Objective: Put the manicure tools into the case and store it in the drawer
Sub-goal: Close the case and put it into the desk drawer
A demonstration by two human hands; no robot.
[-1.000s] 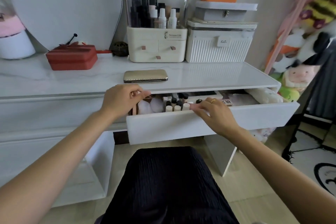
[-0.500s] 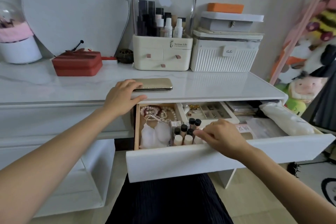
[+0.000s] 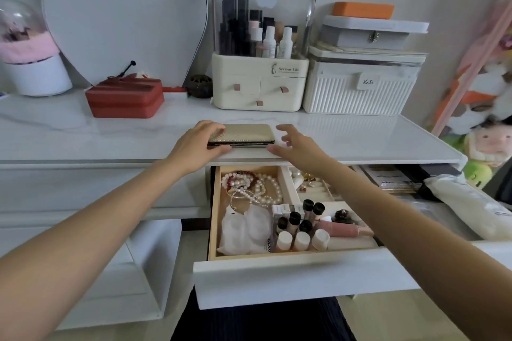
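A closed gold manicure case [image 3: 246,133] lies flat near the front edge of the white dressing table [image 3: 83,135]. My left hand [image 3: 199,144] clasps its left end, fingers over the top and thumb under the front edge. My right hand [image 3: 293,147] hovers just right of the case with its fingers spread, not touching it. Below, the white drawer [image 3: 291,282] stands pulled far out. It holds pearl bracelets [image 3: 249,185], small bottles [image 3: 300,230] and a white pouch [image 3: 243,230].
At the back of the table stand a red box [image 3: 124,98], a clear-lidded cosmetics organiser [image 3: 260,63] and a white ribbed box [image 3: 360,86] with cases stacked on it. A mirror [image 3: 119,14] leans behind. Plush toys [image 3: 487,144] sit at the right.
The drawer has been pulled out much further. My left hand moved up from the drawer onto the case's left end. My right hand left the drawer front and rose beside the case.
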